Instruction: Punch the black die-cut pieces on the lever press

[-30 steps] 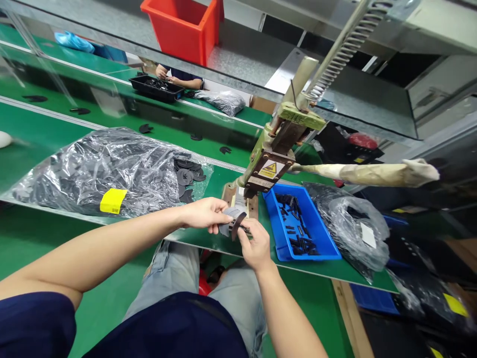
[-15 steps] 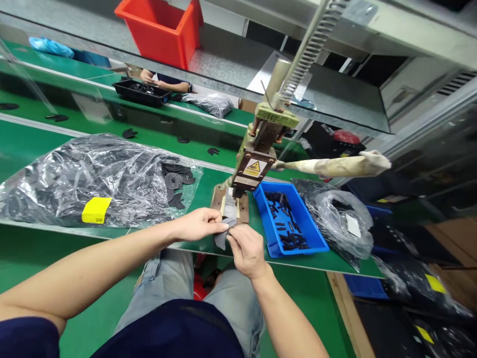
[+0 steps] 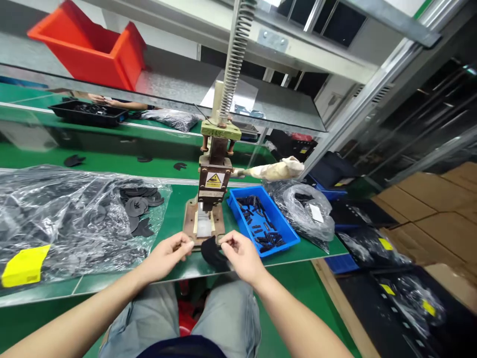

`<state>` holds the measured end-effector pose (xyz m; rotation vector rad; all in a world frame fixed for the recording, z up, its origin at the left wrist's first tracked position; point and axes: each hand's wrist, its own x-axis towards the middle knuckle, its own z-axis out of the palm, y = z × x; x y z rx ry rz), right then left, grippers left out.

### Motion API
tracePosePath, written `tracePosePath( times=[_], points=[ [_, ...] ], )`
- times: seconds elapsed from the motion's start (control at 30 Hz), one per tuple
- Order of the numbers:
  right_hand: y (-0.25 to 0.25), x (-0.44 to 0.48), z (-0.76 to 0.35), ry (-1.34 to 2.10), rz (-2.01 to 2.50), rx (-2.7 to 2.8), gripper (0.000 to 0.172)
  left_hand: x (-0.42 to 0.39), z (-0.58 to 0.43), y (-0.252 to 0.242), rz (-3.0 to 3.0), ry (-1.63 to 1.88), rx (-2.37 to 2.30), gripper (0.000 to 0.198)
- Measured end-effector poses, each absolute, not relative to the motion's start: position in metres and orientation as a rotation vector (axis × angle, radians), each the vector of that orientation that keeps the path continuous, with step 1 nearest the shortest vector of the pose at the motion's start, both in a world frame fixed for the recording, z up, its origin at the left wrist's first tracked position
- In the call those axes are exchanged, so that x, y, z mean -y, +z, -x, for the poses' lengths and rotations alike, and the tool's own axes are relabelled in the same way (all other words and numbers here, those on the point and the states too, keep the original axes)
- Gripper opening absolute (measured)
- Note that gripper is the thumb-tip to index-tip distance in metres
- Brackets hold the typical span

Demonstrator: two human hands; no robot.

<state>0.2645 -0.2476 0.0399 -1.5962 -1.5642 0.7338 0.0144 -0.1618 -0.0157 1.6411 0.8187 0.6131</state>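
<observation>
My right hand [image 3: 242, 254] pinches a dark, curved flat piece [image 3: 213, 254] by its right side, just in front of the press base [image 3: 191, 219]. The piece is blurred. My left hand [image 3: 167, 256] is to the left of it, thumb and fingertips together and apart from the piece; anything between them is too small to make out. Above the base stands the hand press [image 3: 214, 174] with a warning label and a wrapped lever [image 3: 278, 170]. A blue bin [image 3: 263, 219] of small black parts is right of the press.
A clear plastic bag [image 3: 85, 214] with similar dark flat pieces [image 3: 136, 206] covers the left bench. Another bag [image 3: 309, 211] lies right of the bin. A red bin [image 3: 97, 49] sits on the shelf above. Across the line, a co-worker's hands [image 3: 102, 100] are by a black tray [image 3: 89, 115].
The view has turned to the right. My left hand has let go of the dark curved piece and moved away leftward; my right hand keeps hold of it.
</observation>
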Motion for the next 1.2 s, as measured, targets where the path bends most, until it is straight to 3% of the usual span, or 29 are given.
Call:
tracePosePath(
  times=[0.2,0.37,0.47,0.63,0.77,1.0,1.2],
  points=[
    [0.084,0.158,-0.350,0.293,1.907,1.576,0.019,0.166,0.000,-0.056,-1.965,0.632,-0.999,0.041],
    [0.138,0.062,-0.414,0.028,2.100,1.599,0.039,0.169,-0.002,-0.063,-2.122,0.605,-1.009,0.039],
    [0.146,0.039,-0.434,-0.020,2.195,1.642,0.045,0.168,-0.001,-0.064,-2.130,0.619,-1.019,0.038],
    [0.111,0.068,-0.449,-0.031,2.329,1.733,0.042,0.169,-0.001,-0.060,-2.151,0.595,-1.007,0.038],
    [0.072,0.117,-0.449,0.208,2.382,1.948,0.040,0.170,-0.003,-0.058,-2.195,0.543,-0.997,0.038],
    [0.021,0.155,-0.414,0.449,2.347,2.198,0.061,0.174,-0.003,-0.058,-2.293,0.501,-0.969,0.035],
    [0.013,0.153,-0.403,0.442,2.341,2.198,0.046,0.176,-0.003,-0.059,-2.343,0.505,-0.962,0.033]
  ],
)
